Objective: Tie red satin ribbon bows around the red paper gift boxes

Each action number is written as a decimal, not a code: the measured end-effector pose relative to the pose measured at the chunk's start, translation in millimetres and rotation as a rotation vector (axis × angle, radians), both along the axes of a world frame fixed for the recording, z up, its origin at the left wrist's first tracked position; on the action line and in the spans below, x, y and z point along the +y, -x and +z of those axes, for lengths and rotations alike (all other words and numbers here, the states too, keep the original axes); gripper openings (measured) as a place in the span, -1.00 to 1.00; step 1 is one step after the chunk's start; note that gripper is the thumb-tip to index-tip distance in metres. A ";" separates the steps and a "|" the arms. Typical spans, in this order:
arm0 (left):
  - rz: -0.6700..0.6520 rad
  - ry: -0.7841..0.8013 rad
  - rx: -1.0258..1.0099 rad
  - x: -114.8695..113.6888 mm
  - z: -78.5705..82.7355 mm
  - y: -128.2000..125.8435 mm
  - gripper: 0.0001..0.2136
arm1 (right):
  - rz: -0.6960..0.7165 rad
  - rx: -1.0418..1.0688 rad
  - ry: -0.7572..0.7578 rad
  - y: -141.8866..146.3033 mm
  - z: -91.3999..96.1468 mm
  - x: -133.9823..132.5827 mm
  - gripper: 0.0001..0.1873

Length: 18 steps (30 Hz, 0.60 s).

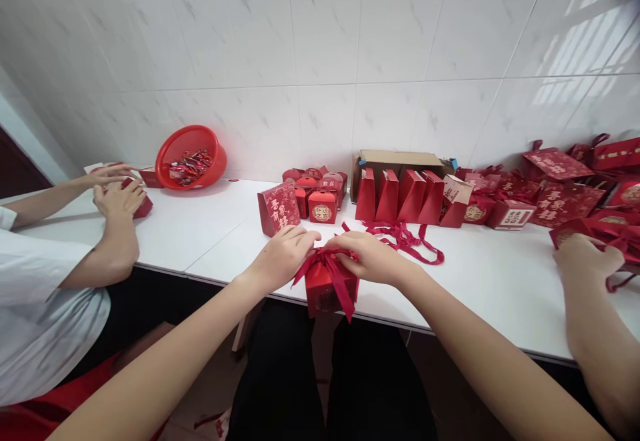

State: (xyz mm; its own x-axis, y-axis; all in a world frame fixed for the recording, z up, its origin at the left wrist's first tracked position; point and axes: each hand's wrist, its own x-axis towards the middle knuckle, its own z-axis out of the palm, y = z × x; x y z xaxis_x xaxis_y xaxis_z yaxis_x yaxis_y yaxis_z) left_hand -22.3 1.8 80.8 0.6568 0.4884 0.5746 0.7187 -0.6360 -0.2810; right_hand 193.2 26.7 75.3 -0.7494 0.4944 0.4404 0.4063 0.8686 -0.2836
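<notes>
In front of me a small red gift box (320,292) stands at the table's front edge, with a dark red ribbon (340,285) tied in a bow on top. My left hand (286,252) has its fingers closed on the bow's left side. From the right, my right hand (364,254) pinches the bow's other loop, thumb beneath. Both ribbon tails hang down over the box. Just behind my left hand is a red patterned box (279,207) with white characters. Loose red ribbons (413,241) lie to the right of my right hand.
A red plastic basket (220,161) of wrapped sweets leans by the wall. Small red boxes (323,206) and several tall red boxes (387,197) stand before a cardboard carton (400,157). More boxes pile up at right. Co-workers' hands (117,194) work at left, another hand (583,254) at right.
</notes>
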 end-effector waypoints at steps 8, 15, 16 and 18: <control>-0.030 -0.298 0.191 5.7 -2.2 3.3 -0.85 | -0.015 -0.154 -0.122 0.2 5.5 -9.3 -0.53; -0.083 -0.318 0.265 10.0 4.7 7.7 -0.89 | -0.047 -0.288 -0.232 6.4 7.9 -12.7 -0.52; -0.095 -0.325 0.273 10.8 5.8 7.7 -0.89 | -0.048 -0.304 -0.234 7.4 7.9 -13.2 -0.52; -0.117 -0.343 0.281 12.1 7.3 7.2 -0.90 | -0.045 -0.330 -0.222 8.4 7.8 -13.7 -0.52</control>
